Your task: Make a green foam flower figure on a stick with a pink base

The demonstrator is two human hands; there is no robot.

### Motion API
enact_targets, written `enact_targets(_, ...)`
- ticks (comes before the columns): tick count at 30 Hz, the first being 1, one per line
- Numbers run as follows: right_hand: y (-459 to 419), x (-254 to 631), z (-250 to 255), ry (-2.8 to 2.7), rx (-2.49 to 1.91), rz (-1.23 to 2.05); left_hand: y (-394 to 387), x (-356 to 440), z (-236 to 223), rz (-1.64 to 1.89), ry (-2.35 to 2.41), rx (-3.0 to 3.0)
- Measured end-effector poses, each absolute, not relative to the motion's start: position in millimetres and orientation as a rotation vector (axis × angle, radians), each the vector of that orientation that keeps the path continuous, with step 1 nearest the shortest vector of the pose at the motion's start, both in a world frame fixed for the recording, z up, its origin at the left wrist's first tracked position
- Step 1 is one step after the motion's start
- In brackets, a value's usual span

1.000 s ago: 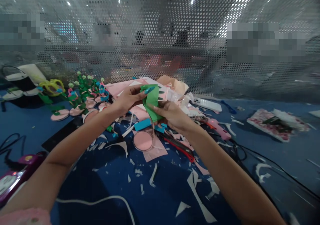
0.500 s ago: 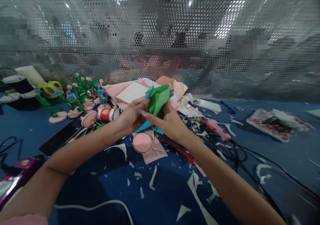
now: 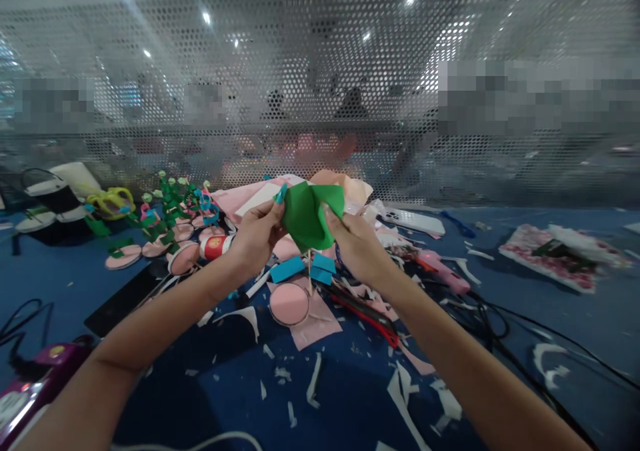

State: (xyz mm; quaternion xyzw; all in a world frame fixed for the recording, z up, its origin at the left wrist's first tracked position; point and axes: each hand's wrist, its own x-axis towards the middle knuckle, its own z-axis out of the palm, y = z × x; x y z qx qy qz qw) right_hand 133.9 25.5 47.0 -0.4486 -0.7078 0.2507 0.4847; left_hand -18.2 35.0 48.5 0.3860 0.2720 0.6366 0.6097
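Note:
A creased sheet of green paper [image 3: 305, 219] is stretched between my two hands above the middle of the blue surface. My left hand [image 3: 257, 234] pinches its left edge, and a small shiny turquoise piece shows at the thumb tip. On the other side, my right hand [image 3: 356, 237] is closed on the right part, its thumb pressed on the front. Beneath the sheet lie blue paper pieces [image 3: 287, 269] and a thin stick. Closer to me, a round pink disc [image 3: 289, 304] rests partly on a pink paper square [image 3: 320, 327].
Small paper-flower pieces on pink discs [image 3: 123, 256] stand at left, near a red-and-white cup [image 3: 216, 247]. To the right are a pink glue gun [image 3: 443, 271], red-handled scissors [image 3: 373, 321], a white phone [image 3: 413, 221] and cables. Paper scraps are scattered in front. A perforated metal panel [image 3: 320, 71] rises behind.
The green paper, bunched and folded between my hands before, is now spread wider. My hands have moved apart, and the blue pieces beneath show more. The camera view has tilted up slightly.

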Motion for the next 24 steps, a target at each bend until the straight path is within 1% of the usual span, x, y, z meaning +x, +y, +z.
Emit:
enact_targets(4, 28, 136, 52, -1.666, -1.203, 0.474, 38, -18, 44, 1.596, 0.685, 1.11)
enact_targets(7, 30, 136, 49, -1.641, -1.177, 0.536, 32, -17, 43, 1.666, 0.737, 1.367)
enact_targets(10, 35, 138, 44, -1.662, -1.122, 0.622, 31, -20, 47, 1.644, 0.768, 1.522)
enact_targets(12, 39, 140, 43, -1.614, -1.098, 0.723, 37, -28, 51, 1.581, 0.76, 1.564)
enact_targets(16, 42, 146, 50, -1.417, -0.929, 1.114, 50, -45, 61, 1.345, 0.818, 1.667)
enact_targets(18, 39, 147, 56, -1.364, -0.868, 1.22, 52, -50, 64, 1.299, 0.843, 1.73)
enact_targets(20, 36, 146, 59, -1.357, -0.866, 1.257, 50, -49, 65, 1.335, 0.854, 1.778)
enact_targets(24, 31, 142, 57, -1.37, -1.007, 1.357, 42, -42, 60, 1.567, 0.944, 1.794)
